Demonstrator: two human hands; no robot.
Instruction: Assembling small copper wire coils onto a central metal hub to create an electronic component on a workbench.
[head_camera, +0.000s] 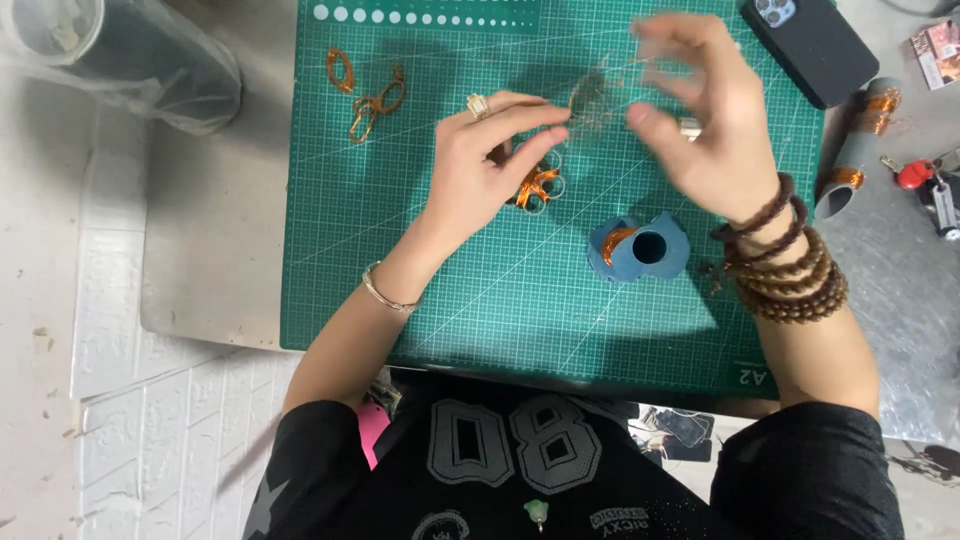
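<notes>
My left hand (490, 160), with a ring on one finger, pinches a small tangle of thin wire (592, 103) above the green cutting mat (400, 260). My right hand (700, 120), blurred by motion and wearing wooden bead bracelets, has its fingers on the same tangle from the right. Under my left hand lies a small metal ring wound with copper wire (537, 187). A blue tape dispenser (640, 248) with a strip of amber tape sits on the mat below my hands.
Loose copper wire loops (372, 100) lie at the mat's upper left. A dark phone (810, 45) rests at the top right, a grey tube with copper wire (858, 145) beside it. A plastic-wrapped cylinder (130, 60) lies at far left.
</notes>
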